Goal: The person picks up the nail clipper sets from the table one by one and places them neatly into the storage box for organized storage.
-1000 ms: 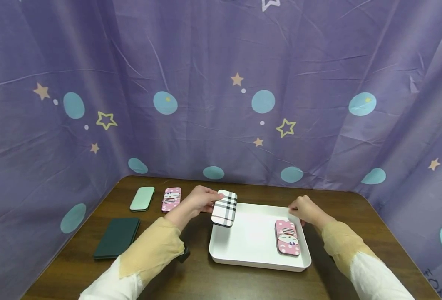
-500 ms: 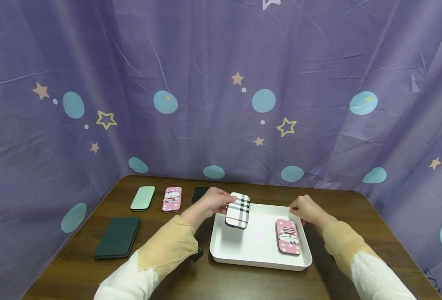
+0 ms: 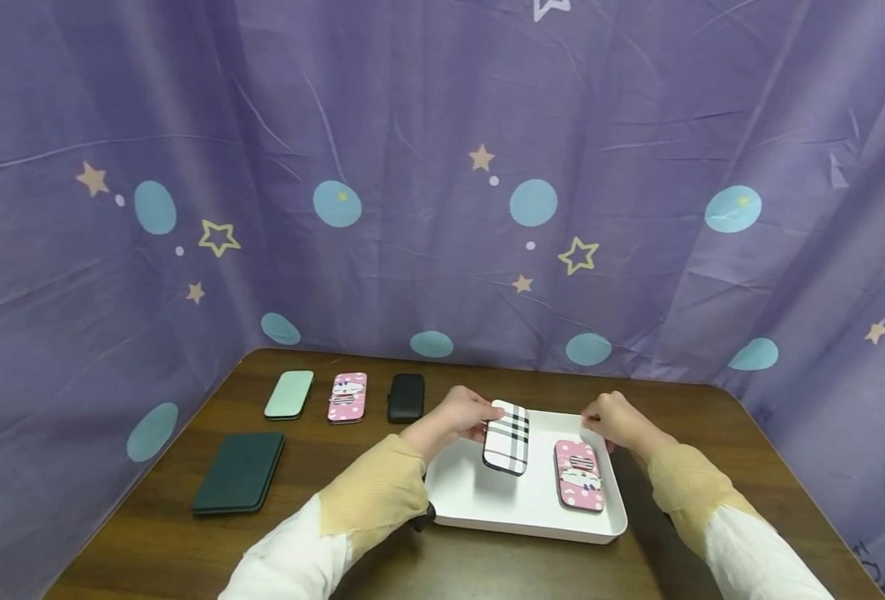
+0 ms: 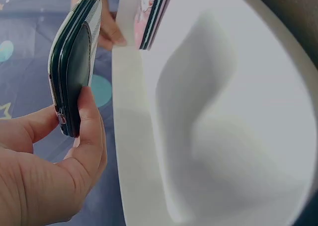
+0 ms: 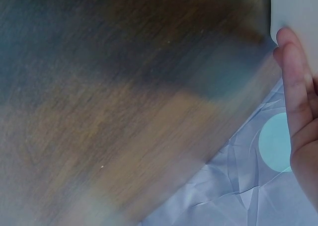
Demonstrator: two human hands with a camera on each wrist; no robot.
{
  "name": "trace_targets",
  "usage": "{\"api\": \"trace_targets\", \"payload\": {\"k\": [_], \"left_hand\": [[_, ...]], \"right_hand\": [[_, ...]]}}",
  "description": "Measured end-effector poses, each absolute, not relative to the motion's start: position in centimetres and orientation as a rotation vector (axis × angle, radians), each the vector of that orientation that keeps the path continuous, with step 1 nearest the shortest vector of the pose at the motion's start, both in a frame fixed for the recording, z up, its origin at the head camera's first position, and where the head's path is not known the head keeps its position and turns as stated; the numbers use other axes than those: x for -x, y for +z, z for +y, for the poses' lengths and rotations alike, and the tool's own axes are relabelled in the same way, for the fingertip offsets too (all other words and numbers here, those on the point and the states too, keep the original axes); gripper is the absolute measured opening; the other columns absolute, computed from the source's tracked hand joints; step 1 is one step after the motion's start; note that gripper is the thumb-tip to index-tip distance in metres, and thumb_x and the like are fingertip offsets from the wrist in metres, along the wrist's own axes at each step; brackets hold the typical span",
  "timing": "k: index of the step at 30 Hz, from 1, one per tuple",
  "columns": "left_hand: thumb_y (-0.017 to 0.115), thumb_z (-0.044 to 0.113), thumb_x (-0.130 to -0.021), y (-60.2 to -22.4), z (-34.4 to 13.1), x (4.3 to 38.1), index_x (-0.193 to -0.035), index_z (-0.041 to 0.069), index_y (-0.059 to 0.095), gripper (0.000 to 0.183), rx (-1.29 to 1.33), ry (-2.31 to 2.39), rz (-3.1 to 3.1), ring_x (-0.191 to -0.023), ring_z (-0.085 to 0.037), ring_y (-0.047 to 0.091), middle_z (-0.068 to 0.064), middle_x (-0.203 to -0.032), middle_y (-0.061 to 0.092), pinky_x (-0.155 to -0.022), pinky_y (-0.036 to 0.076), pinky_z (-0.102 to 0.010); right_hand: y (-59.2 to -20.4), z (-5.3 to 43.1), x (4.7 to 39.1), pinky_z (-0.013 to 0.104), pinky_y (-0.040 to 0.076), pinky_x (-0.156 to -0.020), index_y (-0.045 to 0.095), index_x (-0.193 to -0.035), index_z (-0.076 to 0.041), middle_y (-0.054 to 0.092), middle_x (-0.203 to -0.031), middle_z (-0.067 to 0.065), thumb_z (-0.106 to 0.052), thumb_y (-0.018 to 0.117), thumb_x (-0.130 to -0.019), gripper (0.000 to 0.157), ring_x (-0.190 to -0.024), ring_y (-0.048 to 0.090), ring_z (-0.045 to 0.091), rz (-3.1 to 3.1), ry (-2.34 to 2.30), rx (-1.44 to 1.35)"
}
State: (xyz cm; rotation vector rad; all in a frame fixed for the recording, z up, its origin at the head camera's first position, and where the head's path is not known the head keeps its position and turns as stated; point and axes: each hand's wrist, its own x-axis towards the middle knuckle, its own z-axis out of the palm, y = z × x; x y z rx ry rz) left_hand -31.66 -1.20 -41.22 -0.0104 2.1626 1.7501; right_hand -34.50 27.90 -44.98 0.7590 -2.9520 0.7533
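My left hand (image 3: 459, 413) pinches a slim plaid case (image 3: 508, 437) by one side, tilted above the white tray (image 3: 461, 496). In the left wrist view, the thumb and fingers sit on opposite faces of the plaid case (image 4: 74, 62), near its small metal clasp; its back is dark. A pink cartoon-print case (image 3: 579, 475) lies at the right inside the tray. My right hand (image 3: 613, 417) holds the tray's back right corner. The right wrist view has that hand's fingers (image 5: 296, 87) straight along the outer wall.
On the wooden table (image 3: 322, 492), a mint case (image 3: 289, 394), another pink cartoon case (image 3: 348, 397) and a black case (image 3: 407, 397) stand in a row at the back left. A dark green flat case (image 3: 238, 472) lies nearer. A purple curtain (image 3: 427, 275) hangs behind.
My left hand has carried the plaid case rightward, from the tray's left edge to over its middle, uncovering the black case behind. The right hand keeps its place at the corner.
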Motion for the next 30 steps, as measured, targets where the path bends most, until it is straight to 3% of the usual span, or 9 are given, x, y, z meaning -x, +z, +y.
{"api": "trace_targets", "payload": {"k": [17,24,30], "left_hand": [[0.07,0.004,-0.083,-43.0,2.0,31.2,-0.098,-0.008,0.059,0.022,0.084,1.759,2.174,-0.047,-0.011,0.056,-0.01,-0.067,0.064,-0.049,0.055,-0.029],[0.071,0.003,-0.082,-43.5,2.7,31.2,-0.095,-0.009,0.059,0.022,0.112,1.697,2.242,-0.044,-0.011,0.055,-0.012,-0.066,0.065,-0.045,0.052,-0.026],[0.072,0.003,-0.081,-44.2,3.1,31.1,-0.091,-0.006,0.058,0.019,0.134,1.652,2.264,-0.047,-0.012,0.055,-0.01,-0.065,0.063,-0.051,0.055,-0.029]], "right_hand": [[-45.0,28.0,34.5,0.022,0.044,-0.036,0.071,-0.083,0.001,0.07,-0.086,0.017,0.004,0.062,-0.085,0.01,-0.034,0.05,0.006,-2.965,0.738,-0.785],[-44.8,27.9,34.5,0.023,0.044,-0.035,0.071,-0.082,0.001,0.07,-0.083,0.017,0.004,0.062,-0.084,0.009,-0.034,0.05,0.006,-2.964,0.747,-0.778],[-45.1,28.0,34.7,0.023,0.045,-0.035,0.071,-0.081,0.001,0.07,-0.081,0.016,0.004,0.063,-0.083,0.009,-0.034,0.052,0.006,-2.949,0.766,-0.768]]}}
